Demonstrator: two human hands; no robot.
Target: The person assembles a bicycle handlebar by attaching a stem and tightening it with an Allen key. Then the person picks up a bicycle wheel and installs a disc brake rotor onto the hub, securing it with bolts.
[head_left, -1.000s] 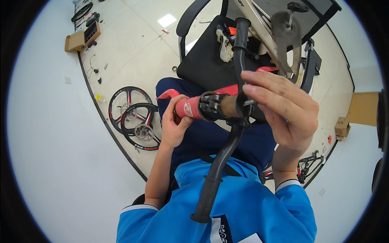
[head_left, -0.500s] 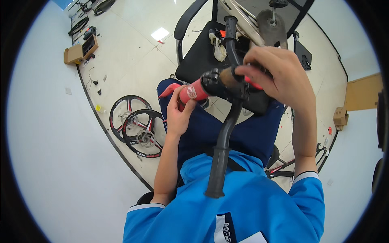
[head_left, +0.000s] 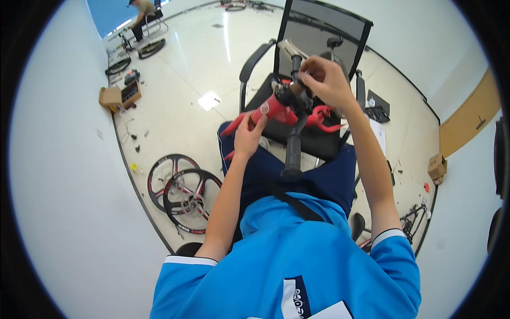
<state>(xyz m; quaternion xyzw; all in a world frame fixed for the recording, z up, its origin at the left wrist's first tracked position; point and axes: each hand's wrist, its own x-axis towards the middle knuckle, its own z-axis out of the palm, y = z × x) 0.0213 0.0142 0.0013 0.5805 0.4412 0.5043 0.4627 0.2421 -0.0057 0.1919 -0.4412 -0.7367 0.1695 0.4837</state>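
Note:
My left hand [head_left: 249, 134] is wrapped round the red tube of a bicycle frame [head_left: 272, 108] held over my lap. A black handlebar [head_left: 304, 121] crosses in front of it, with a dark rubber grip [head_left: 292, 155] at its near end. The handlebar stem [head_left: 285, 94] sits at the end of the red tube. Over the stem, my right hand [head_left: 329, 84] is closed, its thumb and fingers pinched close to a brownish piece [head_left: 297, 90]; what they hold is hidden. Beyond the handlebar shows a red forked part [head_left: 324, 119].
A black mesh-backed chair [head_left: 325, 29] faces me with parts on its seat. Two spoked wheels [head_left: 180, 196] stand on the floor at left, near the wall. Farther off are a cardboard box [head_left: 110, 98], loose wheels [head_left: 152, 49] and a seated person [head_left: 144, 13]. A brown carton [head_left: 437, 166] stands at right.
The view has tilted up, showing more of the chair and a distant person. The handlebar and red frame now appear farther from my body; both hands stay at the same parts.

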